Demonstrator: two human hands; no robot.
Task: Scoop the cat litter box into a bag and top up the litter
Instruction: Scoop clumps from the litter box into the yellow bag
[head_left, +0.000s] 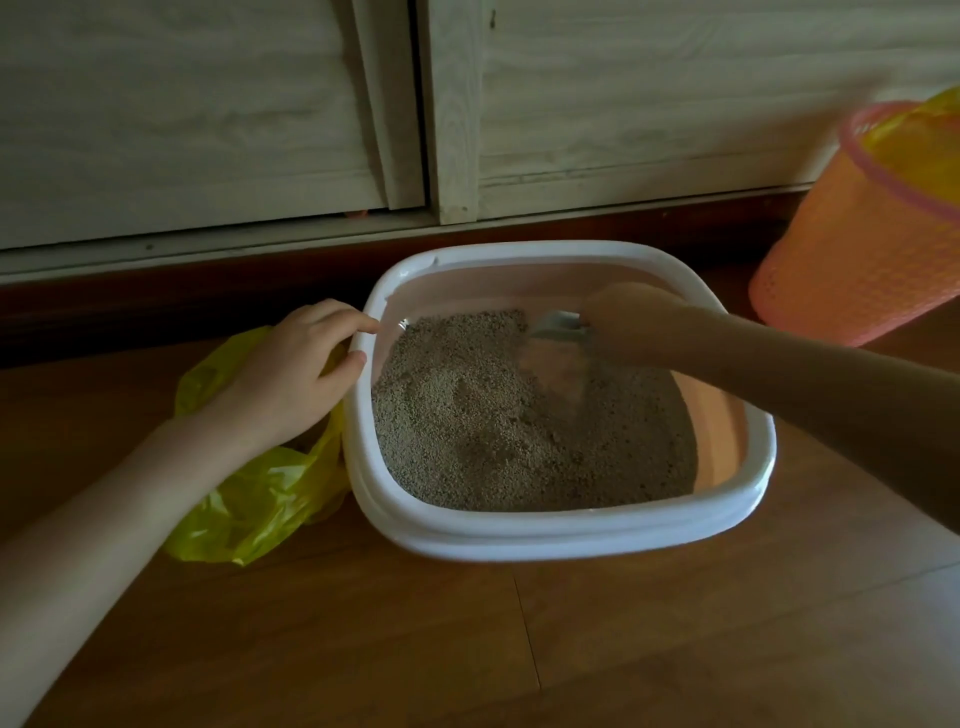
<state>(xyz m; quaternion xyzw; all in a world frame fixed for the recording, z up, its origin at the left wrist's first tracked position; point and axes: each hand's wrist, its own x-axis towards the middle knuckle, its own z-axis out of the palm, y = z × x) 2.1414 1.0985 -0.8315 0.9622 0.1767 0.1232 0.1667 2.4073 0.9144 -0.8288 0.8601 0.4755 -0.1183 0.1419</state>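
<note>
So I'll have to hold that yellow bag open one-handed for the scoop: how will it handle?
The yellow bag lies crumpled and glossy beside the litter box, so it is probably thin, floppy and slippery. It likely won't stay open unaided and may sag once loaded.

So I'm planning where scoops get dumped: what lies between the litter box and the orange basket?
Only bare wooden floor separates the litter box from the orange basket, as the head view shows.
</note>
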